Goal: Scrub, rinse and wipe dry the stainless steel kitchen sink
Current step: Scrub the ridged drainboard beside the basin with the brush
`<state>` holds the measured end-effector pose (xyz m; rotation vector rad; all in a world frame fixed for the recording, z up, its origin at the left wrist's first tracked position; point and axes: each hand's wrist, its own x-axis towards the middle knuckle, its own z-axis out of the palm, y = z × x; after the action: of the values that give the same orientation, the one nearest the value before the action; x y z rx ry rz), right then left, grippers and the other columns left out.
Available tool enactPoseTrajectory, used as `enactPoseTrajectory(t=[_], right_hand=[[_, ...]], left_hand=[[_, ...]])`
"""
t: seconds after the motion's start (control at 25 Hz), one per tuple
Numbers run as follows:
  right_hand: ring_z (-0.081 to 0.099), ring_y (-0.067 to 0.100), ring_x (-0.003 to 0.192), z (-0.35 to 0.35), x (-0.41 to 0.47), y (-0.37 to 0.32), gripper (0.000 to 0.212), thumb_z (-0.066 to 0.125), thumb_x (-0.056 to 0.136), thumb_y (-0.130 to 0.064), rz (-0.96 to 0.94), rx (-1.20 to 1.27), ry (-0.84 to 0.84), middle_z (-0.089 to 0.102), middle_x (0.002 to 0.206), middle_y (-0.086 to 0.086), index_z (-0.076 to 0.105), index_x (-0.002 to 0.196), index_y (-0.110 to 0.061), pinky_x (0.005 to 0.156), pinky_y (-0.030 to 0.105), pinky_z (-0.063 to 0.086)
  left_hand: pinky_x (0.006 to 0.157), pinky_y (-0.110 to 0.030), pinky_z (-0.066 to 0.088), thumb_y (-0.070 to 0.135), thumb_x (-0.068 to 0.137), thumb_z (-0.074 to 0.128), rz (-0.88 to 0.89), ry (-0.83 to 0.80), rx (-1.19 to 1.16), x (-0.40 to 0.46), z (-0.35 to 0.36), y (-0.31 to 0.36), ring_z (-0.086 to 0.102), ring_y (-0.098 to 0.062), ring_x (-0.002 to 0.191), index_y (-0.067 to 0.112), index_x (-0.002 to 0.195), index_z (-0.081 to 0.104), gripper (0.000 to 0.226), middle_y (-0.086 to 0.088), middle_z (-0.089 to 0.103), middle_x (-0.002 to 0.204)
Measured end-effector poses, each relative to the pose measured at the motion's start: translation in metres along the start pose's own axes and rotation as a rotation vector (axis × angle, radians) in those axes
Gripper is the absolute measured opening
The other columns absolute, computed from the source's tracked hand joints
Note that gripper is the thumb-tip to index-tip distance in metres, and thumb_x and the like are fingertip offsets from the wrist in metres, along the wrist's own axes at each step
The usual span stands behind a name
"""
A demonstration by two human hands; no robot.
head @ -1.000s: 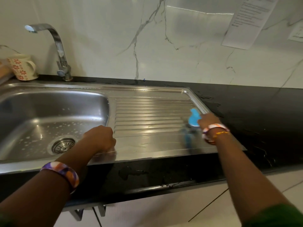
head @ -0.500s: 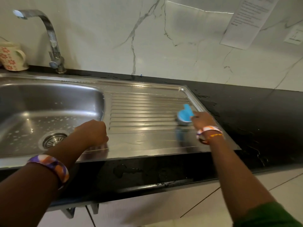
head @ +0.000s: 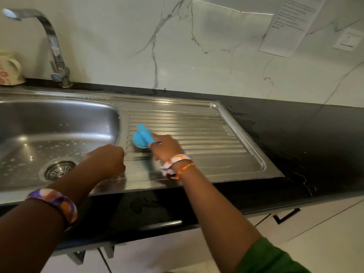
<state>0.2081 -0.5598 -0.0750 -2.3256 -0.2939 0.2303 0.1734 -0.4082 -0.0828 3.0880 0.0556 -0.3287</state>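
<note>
- Sink (head: 173, 104): stainless steel unit set into a black worktop (head: 307, 138). It has a basin (head: 59, 123) on the left and a ribbed drainboard (head: 197, 133) on the right.
- Basin: white soap flecks lie scattered over the floor around the round drain strainer (head: 59, 170).
- Right hand (head: 167, 148): fingers curled round a blue scrubber (head: 142, 137). The hand holds the scrubber down on the left part of the drainboard ribs, just beside the basin edge. The scrubber's blue top faces up; its underside is hidden.
- Right wrist: carries a white-and-orange band (head: 177, 161) and a thin orange cord.
- Left hand (head: 107, 160): fingers curled into a fist that rests on the front rim of the sink, at the corner between basin and drainboard. Whether anything is held inside the fist cannot be told, since the palm is hidden.
- Left wrist: carries a purple, orange and white bangle (head: 55, 201).
- Hands: close together but apart.
- Tap (head: 53, 42): chrome, mounted behind the basin, spout turned left.
- Mug (head: 9, 68): cream with a red flower pattern, standing at the far left edge of the view beside the tap.
- Worktop: wet patches show to the right of the drainboard and in front of the sink.
- Wall: white marbled panel (head: 177, 46) with a printed paper sheet (head: 289, 24) and a socket (head: 347, 39) at the upper right.
</note>
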Motion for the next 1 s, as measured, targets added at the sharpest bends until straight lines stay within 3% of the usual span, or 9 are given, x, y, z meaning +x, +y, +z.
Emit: enactPoseTrajectory(t=[0.08, 0.16, 0.28, 0.36, 0.52, 0.64, 0.76, 0.88, 1.0], right_hand=[[0.051, 0.015, 0.053, -0.045, -0.002, 0.041, 0.031, 0.05, 0.091, -0.013, 0.185, 0.199, 0.132, 0.056, 0.063, 0.002, 0.063, 0.119, -0.007, 0.044, 0.02, 0.036], [0.055, 0.016, 0.055, -0.103, -0.012, 0.086, 0.029, 0.05, 0.092, -0.013, 0.37, 0.165, 0.299, 0.06, 0.068, 0.006, 0.064, 0.115, -0.002, 0.04, 0.017, 0.038], [0.06, 0.033, 0.106, -0.166, -0.027, 0.128, 0.035, 0.046, 0.094, -0.014, 0.599, -0.275, 0.479, 0.062, 0.118, 0.021, 0.056, 0.123, 0.003, 0.079, 0.029, 0.048], [0.056, 0.034, 0.115, -0.147, -0.026, 0.116, 0.035, 0.045, 0.095, -0.017, 0.574, -0.323, 0.545, 0.057, 0.127, 0.021, 0.054, 0.123, 0.002, 0.091, 0.035, 0.045], [0.055, 0.033, 0.116, -0.023, -0.018, 0.031, 0.036, 0.04, 0.096, -0.019, 0.102, -0.265, 0.278, 0.057, 0.127, 0.016, 0.051, 0.128, -0.008, 0.094, 0.037, 0.043], [0.065, 0.027, 0.102, 0.025, -0.013, -0.022, 0.036, 0.044, 0.095, -0.019, -0.003, -0.071, 0.06, 0.066, 0.112, 0.017, 0.055, 0.128, -0.011, 0.083, 0.03, 0.051], [0.055, 0.002, 0.034, -0.022, -0.005, 0.018, 0.025, 0.05, 0.092, -0.012, 0.213, 0.347, 0.064, 0.062, 0.055, 0.003, 0.065, 0.112, -0.007, 0.034, 0.012, 0.037], [0.057, 0.014, 0.053, -0.123, -0.024, 0.097, 0.019, 0.052, 0.091, -0.01, 0.447, 0.223, 0.3, 0.062, 0.081, 0.011, 0.067, 0.102, -0.005, 0.047, 0.021, 0.04], [0.062, 0.03, 0.075, -0.188, -0.05, 0.139, 0.037, 0.051, 0.091, -0.009, 0.656, -0.1, 0.381, 0.059, 0.106, 0.017, 0.054, 0.127, 0.001, 0.056, 0.025, 0.044]], left_hand=[[0.081, -0.027, 0.051, 0.024, 0.089, 0.054, -0.005, 0.016, -0.053, -0.002, 0.003, -0.004, 0.056, -0.014, 0.081, 0.013, 0.102, 0.063, 0.019, 0.003, 0.055, 0.085], [0.076, -0.024, 0.048, 0.024, 0.091, 0.053, 0.002, 0.016, -0.094, -0.005, 0.004, -0.006, 0.056, -0.013, 0.078, 0.011, 0.101, 0.064, 0.02, 0.003, 0.055, 0.085], [0.07, -0.021, 0.043, 0.023, 0.091, 0.052, 0.019, 0.018, -0.119, -0.006, 0.005, -0.009, 0.054, -0.011, 0.076, 0.01, 0.102, 0.065, 0.022, 0.003, 0.054, 0.083], [0.069, -0.02, 0.042, 0.023, 0.092, 0.052, 0.013, 0.03, -0.133, -0.007, 0.005, -0.008, 0.054, -0.011, 0.074, 0.009, 0.103, 0.064, 0.022, 0.003, 0.053, 0.083], [0.069, -0.022, 0.041, 0.026, 0.092, 0.053, -0.01, 0.041, -0.15, -0.006, 0.001, -0.007, 0.053, -0.012, 0.073, 0.009, 0.096, 0.064, 0.02, 0.002, 0.053, 0.078], [0.06, -0.021, 0.036, 0.03, 0.095, 0.05, -0.055, 0.044, -0.205, -0.01, 0.002, -0.012, 0.048, -0.009, 0.062, 0.01, 0.08, 0.064, 0.029, 0.004, 0.049, 0.063], [0.054, -0.019, 0.033, 0.031, 0.096, 0.048, -0.087, 0.047, -0.307, -0.015, 0.003, -0.016, 0.045, -0.005, 0.058, 0.005, 0.097, 0.069, 0.034, 0.006, 0.046, 0.06], [0.055, -0.018, 0.033, 0.03, 0.095, 0.049, -0.061, 0.056, -0.292, -0.015, 0.005, -0.016, 0.042, -0.004, 0.057, 0.008, 0.112, 0.066, 0.033, 0.003, 0.052, 0.072], [0.066, -0.018, 0.038, 0.03, 0.093, 0.052, -0.048, 0.065, -0.266, -0.015, 0.005, -0.013, 0.046, -0.008, 0.065, 0.008, 0.112, 0.066, 0.032, -0.004, 0.063, 0.09]])
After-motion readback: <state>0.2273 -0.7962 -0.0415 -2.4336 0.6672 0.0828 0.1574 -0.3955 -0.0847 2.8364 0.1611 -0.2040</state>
